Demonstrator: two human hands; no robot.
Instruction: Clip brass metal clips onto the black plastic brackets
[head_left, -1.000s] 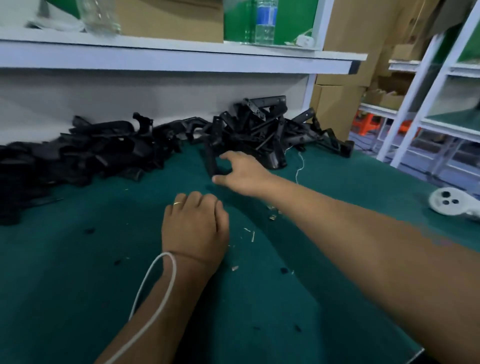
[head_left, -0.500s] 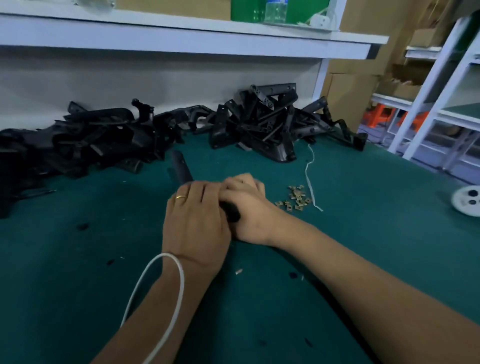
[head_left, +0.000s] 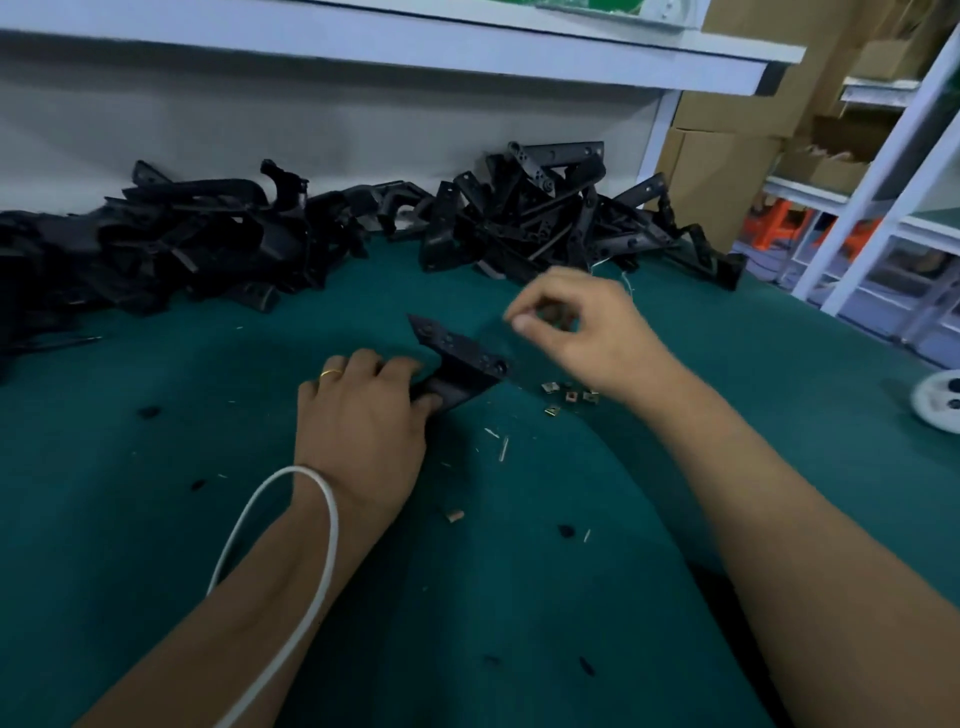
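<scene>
Two hands (head_left: 363, 415), one bracket (head_left: 457, 358) held, about five loose brass clips (head_left: 569, 397), bracket heap (head_left: 519, 218) uncountable

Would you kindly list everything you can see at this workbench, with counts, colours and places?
Held bracket: one, black, on the mat at centre, gripped by the left hand.
Bracket pile: many, black, heaped along the back of the mat.
Brass clips: a few, brass, loose on the mat under the right wrist.
Mat: one, dark green, covering the bench.
Shelf: one, white, above the pile.
Cardboard boxes: several, brown, back right.
White round object: one, right edge of the mat.
White cord: one, looped at the left wrist.
Left hand: wears a gold ring, holds the bracket.
Right hand: raised, fingertips pinched together; blurred, so any clip is unclear.
</scene>
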